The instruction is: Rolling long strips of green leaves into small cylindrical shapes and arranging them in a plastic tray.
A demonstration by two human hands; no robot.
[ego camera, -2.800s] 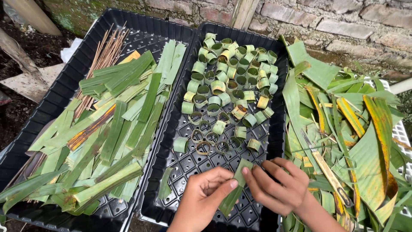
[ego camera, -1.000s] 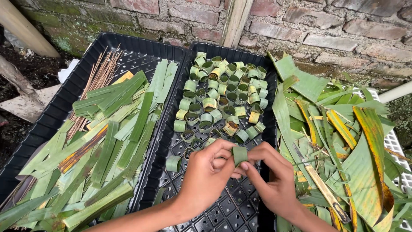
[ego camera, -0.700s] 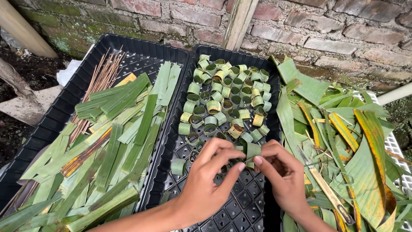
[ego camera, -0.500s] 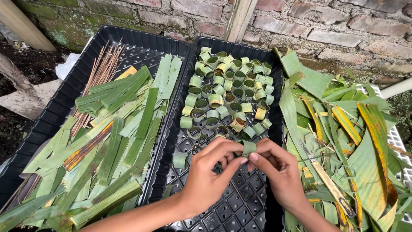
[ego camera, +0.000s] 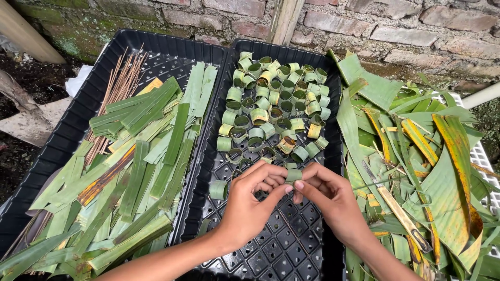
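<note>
My left hand [ego camera: 253,200] and my right hand [ego camera: 329,195] meet over the middle of the black cell tray [ego camera: 291,244]. Together they pinch a small green leaf ring [ego camera: 294,174] rolled from a leaf strip, the fingertips of both hands closed around it. Just beyond my fingers, several finished leaf rings [ego camera: 276,106] stand upright in the tray's far cells. One loose ring [ego camera: 218,189] sits alone to the left of my left hand.
A second black tray [ego camera: 62,140] on the left holds cut green leaf strips [ego camera: 140,156] and a bundle of thin brown sticks [ego camera: 117,88]. A heap of whole long leaves [ego camera: 416,156] lies on the right over a white crate [ego camera: 484,161]. A brick wall [ego camera: 364,26] stands behind.
Earlier both hands held a flat leaf strip near the tray's front. They moved up toward the ring cluster and rolled the strip into a small ring between the fingertips.
</note>
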